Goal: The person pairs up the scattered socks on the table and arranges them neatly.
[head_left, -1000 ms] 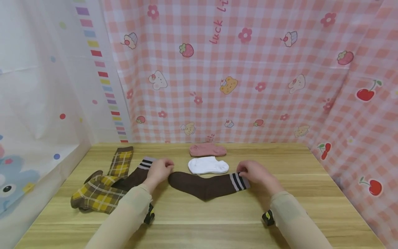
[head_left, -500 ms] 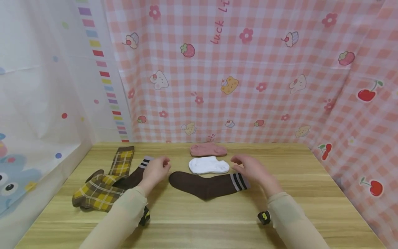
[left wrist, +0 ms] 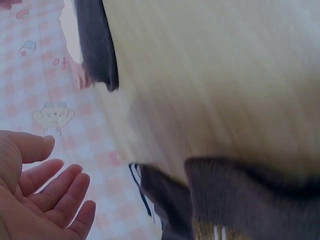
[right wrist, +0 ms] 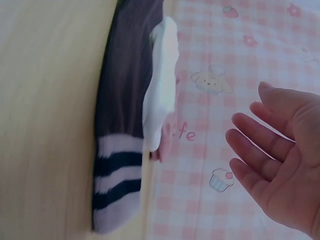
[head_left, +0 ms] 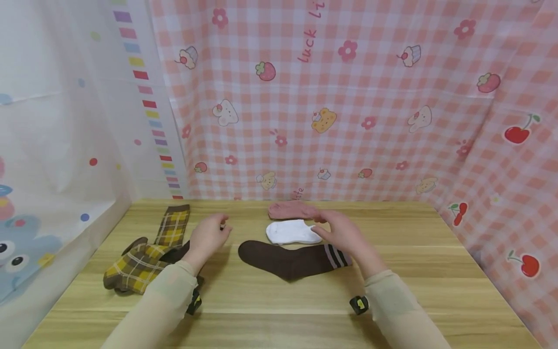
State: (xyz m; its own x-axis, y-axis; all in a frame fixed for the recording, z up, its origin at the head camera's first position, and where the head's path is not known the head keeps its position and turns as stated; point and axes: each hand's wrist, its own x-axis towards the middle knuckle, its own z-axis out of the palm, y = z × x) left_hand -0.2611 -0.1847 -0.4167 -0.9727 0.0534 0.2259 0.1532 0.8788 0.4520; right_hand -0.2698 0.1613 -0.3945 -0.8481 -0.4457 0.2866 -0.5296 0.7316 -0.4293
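Observation:
A dark brown sock with grey and black cuff stripes lies flat at mid-table, its cuff to the right. Behind it is a white ankle sock, and farther back a pink ankle sock. My right hand, fingers relaxed and holding nothing, hovers by the right ends of the white and pink socks. Between the brown sock and the pile at left is my left hand; its fingers are loosely curved with nothing in them. It partly hides a second brown sock in that pile.
Yellow-and-brown plaid socks lie overlapped at the table's left, one cuff pointing to the back. A pink checked curtain hangs along the table's back edge, and a white dotted curtain borders the left side.
My right hand has let go of the brown sock's cuff and moved left and back toward the white and pink socks. My left hand has drawn away leftward from the brown sock's toe.

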